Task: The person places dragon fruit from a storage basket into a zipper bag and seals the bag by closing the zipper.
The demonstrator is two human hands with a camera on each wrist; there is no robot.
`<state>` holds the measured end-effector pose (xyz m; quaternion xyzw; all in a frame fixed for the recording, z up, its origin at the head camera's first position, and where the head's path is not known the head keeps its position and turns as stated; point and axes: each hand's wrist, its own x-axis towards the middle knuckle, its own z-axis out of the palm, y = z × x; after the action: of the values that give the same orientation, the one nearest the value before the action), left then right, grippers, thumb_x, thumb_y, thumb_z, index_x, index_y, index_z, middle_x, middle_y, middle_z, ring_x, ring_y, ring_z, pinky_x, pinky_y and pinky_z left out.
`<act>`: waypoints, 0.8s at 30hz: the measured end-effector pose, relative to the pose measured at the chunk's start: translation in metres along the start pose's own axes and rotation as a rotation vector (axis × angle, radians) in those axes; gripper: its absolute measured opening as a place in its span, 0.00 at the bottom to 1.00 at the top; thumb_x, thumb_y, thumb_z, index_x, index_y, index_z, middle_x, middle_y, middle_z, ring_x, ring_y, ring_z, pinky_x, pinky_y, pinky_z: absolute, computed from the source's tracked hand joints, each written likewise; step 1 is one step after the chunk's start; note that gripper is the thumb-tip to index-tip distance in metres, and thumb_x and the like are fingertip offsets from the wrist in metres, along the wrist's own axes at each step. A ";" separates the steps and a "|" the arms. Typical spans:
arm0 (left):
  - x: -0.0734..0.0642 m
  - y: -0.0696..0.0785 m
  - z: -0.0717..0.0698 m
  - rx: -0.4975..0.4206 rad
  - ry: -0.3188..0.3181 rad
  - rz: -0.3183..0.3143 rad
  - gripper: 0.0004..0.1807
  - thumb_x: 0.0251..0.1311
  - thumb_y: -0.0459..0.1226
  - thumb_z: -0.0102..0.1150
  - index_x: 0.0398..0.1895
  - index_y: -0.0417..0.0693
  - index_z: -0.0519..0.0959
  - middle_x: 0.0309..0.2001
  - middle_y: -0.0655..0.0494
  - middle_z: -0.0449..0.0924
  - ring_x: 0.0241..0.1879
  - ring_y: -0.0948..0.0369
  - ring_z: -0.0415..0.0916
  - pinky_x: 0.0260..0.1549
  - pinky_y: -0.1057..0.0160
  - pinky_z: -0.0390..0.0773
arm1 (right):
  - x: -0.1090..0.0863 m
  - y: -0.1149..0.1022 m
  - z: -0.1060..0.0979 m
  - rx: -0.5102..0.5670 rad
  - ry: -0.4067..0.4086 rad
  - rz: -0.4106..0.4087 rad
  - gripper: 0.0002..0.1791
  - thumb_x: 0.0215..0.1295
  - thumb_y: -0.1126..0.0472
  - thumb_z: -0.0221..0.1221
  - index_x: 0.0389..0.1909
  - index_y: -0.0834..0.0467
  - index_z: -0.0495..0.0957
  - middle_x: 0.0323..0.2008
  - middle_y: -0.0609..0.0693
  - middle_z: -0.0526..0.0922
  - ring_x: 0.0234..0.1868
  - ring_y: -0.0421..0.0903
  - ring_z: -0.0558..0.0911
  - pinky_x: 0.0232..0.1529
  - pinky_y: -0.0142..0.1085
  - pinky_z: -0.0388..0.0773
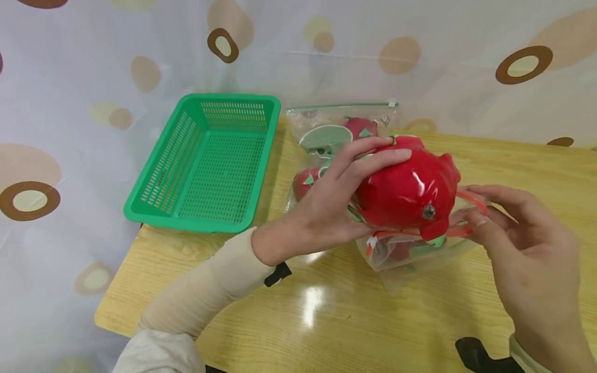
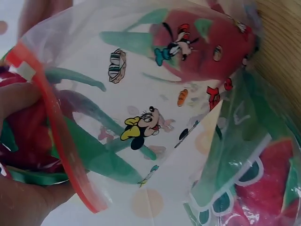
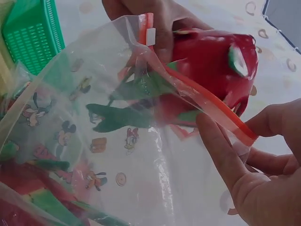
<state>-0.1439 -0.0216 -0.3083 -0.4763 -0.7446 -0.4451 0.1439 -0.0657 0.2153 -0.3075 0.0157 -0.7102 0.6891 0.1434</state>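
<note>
My left hand [image 1: 322,210] grips a shiny red artificial dragon fruit [image 1: 408,189] with green-tipped scales. Its leafy end points into the mouth of a clear zip bag, as the right wrist view shows. That zip bag [image 2: 136,103] has cartoon prints, an orange-red zip strip [image 3: 207,94] and a white slider. A second red dragon fruit [image 2: 200,47] lies inside it. With thumb and fingers, my right hand [image 1: 531,248] pinches the bag's rim at the right end and holds the mouth apart. The left palm is hidden behind the fruit.
A green plastic basket [image 1: 270,150] stands on the left of the wooden table [image 1: 326,331]. Behind my left hand lies another zip bag [image 1: 298,127] with a green strip and red fruits inside. A spotted white cloth [image 1: 350,62] hangs along the back.
</note>
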 end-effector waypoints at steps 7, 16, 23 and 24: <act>-0.005 -0.002 0.004 0.153 -0.143 -0.029 0.39 0.57 0.43 0.70 0.69 0.50 0.61 0.71 0.46 0.57 0.74 0.58 0.51 0.65 0.72 0.67 | 0.003 0.005 -0.004 0.082 -0.069 -0.082 0.20 0.61 0.82 0.55 0.56 0.78 0.72 0.52 0.61 0.82 0.39 0.46 0.88 0.41 0.30 0.83; -0.006 0.003 0.006 0.220 -0.143 0.066 0.32 0.62 0.47 0.63 0.67 0.51 0.65 0.69 0.46 0.59 0.73 0.55 0.53 0.68 0.71 0.63 | 0.011 0.007 0.001 -0.148 0.054 -0.167 0.11 0.59 0.78 0.59 0.44 0.75 0.75 0.39 0.55 0.84 0.30 0.39 0.88 0.29 0.26 0.83; -0.006 0.007 0.008 0.203 -0.139 0.120 0.26 0.66 0.44 0.60 0.65 0.50 0.68 0.69 0.46 0.59 0.74 0.55 0.52 0.69 0.71 0.61 | 0.019 0.001 -0.003 -0.539 0.106 -0.210 0.09 0.61 0.68 0.65 0.34 0.70 0.77 0.32 0.32 0.81 0.29 0.22 0.82 0.36 0.14 0.76; -0.005 0.007 0.009 0.203 -0.152 0.133 0.25 0.66 0.44 0.59 0.65 0.51 0.69 0.69 0.46 0.59 0.74 0.55 0.52 0.69 0.71 0.61 | 0.020 0.002 -0.003 -0.534 0.103 -0.229 0.09 0.61 0.67 0.65 0.33 0.71 0.78 0.31 0.32 0.81 0.28 0.21 0.81 0.37 0.14 0.75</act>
<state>-0.1335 -0.0166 -0.3129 -0.5400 -0.7612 -0.3198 0.1636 -0.0844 0.2221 -0.3048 0.0227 -0.8518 0.4569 0.2551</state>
